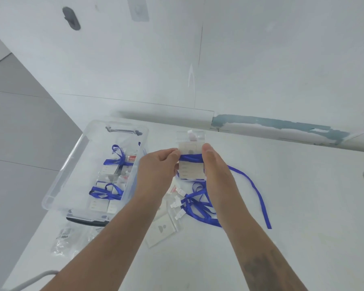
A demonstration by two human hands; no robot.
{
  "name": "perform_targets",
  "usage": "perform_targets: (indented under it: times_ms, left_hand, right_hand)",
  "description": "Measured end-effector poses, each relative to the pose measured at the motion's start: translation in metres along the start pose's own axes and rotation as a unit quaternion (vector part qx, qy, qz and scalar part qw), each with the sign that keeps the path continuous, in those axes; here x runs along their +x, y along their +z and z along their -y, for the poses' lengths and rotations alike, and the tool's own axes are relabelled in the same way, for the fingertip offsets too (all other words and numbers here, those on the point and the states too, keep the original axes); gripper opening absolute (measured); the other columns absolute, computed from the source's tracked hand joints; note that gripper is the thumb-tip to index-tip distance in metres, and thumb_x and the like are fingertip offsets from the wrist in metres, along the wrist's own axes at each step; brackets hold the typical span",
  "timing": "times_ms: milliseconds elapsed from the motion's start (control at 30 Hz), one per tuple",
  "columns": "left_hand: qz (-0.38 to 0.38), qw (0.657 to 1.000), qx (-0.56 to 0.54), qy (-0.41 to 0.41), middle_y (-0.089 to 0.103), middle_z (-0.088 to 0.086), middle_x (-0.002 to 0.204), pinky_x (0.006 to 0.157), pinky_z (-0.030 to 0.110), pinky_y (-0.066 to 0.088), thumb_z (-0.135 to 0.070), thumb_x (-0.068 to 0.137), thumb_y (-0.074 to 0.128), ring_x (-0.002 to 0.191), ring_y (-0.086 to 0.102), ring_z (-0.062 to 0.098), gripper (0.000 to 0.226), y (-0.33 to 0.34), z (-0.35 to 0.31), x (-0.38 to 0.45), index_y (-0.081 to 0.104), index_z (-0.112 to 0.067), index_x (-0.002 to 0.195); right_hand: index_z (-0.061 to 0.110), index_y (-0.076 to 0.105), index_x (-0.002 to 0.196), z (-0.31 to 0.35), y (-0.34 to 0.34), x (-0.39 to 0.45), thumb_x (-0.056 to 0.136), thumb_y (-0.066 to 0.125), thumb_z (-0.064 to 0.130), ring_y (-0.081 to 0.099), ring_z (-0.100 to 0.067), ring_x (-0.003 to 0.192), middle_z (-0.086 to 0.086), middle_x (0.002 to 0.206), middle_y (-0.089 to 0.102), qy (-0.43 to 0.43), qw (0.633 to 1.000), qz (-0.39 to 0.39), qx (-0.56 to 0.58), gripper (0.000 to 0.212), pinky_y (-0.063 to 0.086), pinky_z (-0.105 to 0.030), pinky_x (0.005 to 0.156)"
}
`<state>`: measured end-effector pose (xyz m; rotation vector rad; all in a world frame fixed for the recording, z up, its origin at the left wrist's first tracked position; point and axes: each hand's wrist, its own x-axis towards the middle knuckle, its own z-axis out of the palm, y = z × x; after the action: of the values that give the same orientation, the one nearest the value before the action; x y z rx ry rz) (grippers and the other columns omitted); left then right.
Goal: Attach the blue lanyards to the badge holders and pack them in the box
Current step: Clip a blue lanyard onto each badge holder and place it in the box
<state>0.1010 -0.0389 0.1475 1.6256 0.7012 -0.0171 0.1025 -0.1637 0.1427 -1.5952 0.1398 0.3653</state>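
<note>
1. Closest to the person, under the two arms, a spare badge holder [162,229] lies flat on the white table [303,206].
2. Just under the right hand lies a pile of blue lanyards [200,204].
3. The left hand [156,171] pinches the left edge of a clear badge holder [191,162].
4. The right hand [214,166] pinches its right edge.
5. A blue lanyard [190,158] goes across this holder, and its loose end trails away past the right hand.
6. Left of the left hand sits the clear box [72,171], with wrapped badges [111,185] already inside.
</note>
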Motion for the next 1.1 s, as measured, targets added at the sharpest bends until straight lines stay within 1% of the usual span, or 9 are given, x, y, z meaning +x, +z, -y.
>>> perform_targets:
  times_ms: [100,233,367,500,667,800,867,1000,1100]
  left_hand:
    - [-0.001,1.000,-0.011,-0.020,0.075,-0.006,0.072,0.093,0.042,0.055,-0.039,0.095,0.057,0.092,0.071,0.026,0.038,-0.023,-0.005,0.004,0.070,-0.026,0.062]
    - [0.011,0.998,-0.036,-0.046,0.075,-0.008,0.083,0.101,0.040,0.049,-0.053,0.096,0.046,0.092,0.070,0.014,0.041,-0.068,-0.005,0.020,0.068,-0.025,0.076]
    - [0.046,0.997,-0.042,-0.042,0.071,-0.016,0.070,0.098,0.032,0.048,-0.058,0.098,0.037,0.087,0.066,0.009,0.049,-0.122,0.003,0.040,0.068,-0.029,0.074]
    - [0.092,0.994,-0.029,-0.056,0.068,-0.008,0.083,0.095,0.032,0.046,-0.065,0.095,0.039,0.081,0.062,0.011,0.050,-0.176,0.014,0.064,0.064,-0.026,0.075]
    - [0.140,0.987,-0.004,-0.082,0.067,-0.007,0.103,0.107,0.037,0.040,-0.074,0.089,0.038,0.100,0.060,0.014,0.049,-0.220,0.031,0.088,0.062,-0.032,0.080]
    - [0.142,0.983,-0.025,-0.115,0.064,-0.015,0.062,0.074,0.023,0.040,-0.065,0.097,0.034,0.066,0.057,0.001,0.052,-0.227,0.039,0.096,0.057,-0.026,0.070]
    - [0.149,0.979,-0.030,-0.136,0.064,-0.017,0.049,0.062,0.021,0.039,-0.065,0.097,0.028,0.049,0.061,-0.002,0.054,-0.225,0.041,0.098,0.058,-0.026,0.073]
    - [0.131,0.970,-0.057,-0.194,0.076,-0.004,0.081,0.056,0.024,0.044,-0.074,0.093,0.021,0.071,0.070,0.011,0.070,-0.219,0.056,0.110,0.070,-0.023,0.097]
    - [0.106,0.966,-0.061,-0.227,0.072,-0.004,0.067,0.053,0.025,0.045,-0.073,0.093,0.021,0.068,0.065,0.015,0.075,-0.214,0.060,0.114,0.071,-0.018,0.099]
  right_hand:
    - [0.037,0.050,0.131,-0.002,0.030,0.001,0.087,0.033,0.071,0.057,-0.015,0.114,0.011,0.120,0.062,0.014,1.000,0.010,0.007,0.058,0.046,-0.037,0.100]
    - [0.039,0.054,0.127,-0.001,0.077,0.003,0.086,0.034,0.070,0.050,-0.010,0.102,0.017,0.103,0.055,0.001,1.000,0.006,0.014,0.055,0.042,-0.037,0.101]
    - [0.034,0.051,0.118,-0.003,0.136,0.001,0.079,0.036,0.076,0.048,-0.009,0.118,0.015,0.121,0.054,0.008,1.000,-0.002,-0.003,0.060,0.034,-0.044,0.114]
    - [0.037,0.045,0.097,-0.008,0.191,0.004,0.086,0.040,0.066,0.056,-0.012,0.102,0.017,0.100,0.053,0.020,0.999,-0.041,-0.028,0.032,0.041,-0.042,0.106]
    - [0.033,0.066,0.086,-0.008,0.241,0.000,0.101,0.040,0.043,0.066,-0.019,0.099,0.001,0.094,0.070,0.080,0.994,-0.066,0.014,0.032,0.050,-0.040,0.100]
    - [0.027,0.067,0.092,-0.020,0.253,0.007,0.101,0.040,0.045,0.066,-0.014,0.098,0.001,0.099,0.072,0.134,0.988,-0.076,0.030,0.034,0.049,-0.028,0.091]
    - [0.025,0.065,0.088,-0.024,0.253,0.013,0.101,0.040,0.047,0.065,-0.005,0.077,0.004,0.085,0.069,0.161,0.983,-0.075,0.041,0.036,0.047,-0.016,0.072]
    - [0.031,0.062,0.084,-0.036,0.255,0.027,0.099,0.036,0.059,0.065,-0.001,0.067,0.014,0.076,0.070,0.215,0.972,-0.065,0.074,0.041,0.048,-0.011,0.056]
    - [0.030,0.070,0.096,-0.051,0.257,0.038,0.092,0.038,0.069,0.072,-0.012,0.082,0.007,0.090,0.077,0.243,0.963,-0.068,0.095,0.050,0.055,-0.021,0.066]
